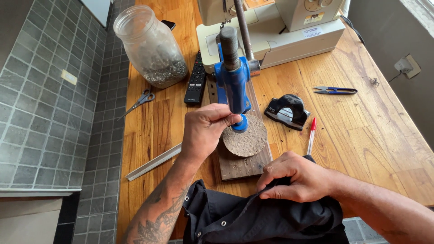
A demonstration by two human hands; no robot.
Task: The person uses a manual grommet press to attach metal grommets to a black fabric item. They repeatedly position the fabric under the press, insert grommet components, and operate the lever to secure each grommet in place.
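My left hand reaches to the blue hand press and pinches the small blue die at its foot, over a round brown pad on a wooden board. At the table's front edge my right hand grips a fold of the black garment. The garment has small metal snaps along its left edge.
A glass jar of small metal parts stands at the back left beside a black remote. Scissors and a metal ruler lie left. A sewing machine stands behind; a black tool, red pen and thread snips lie right.
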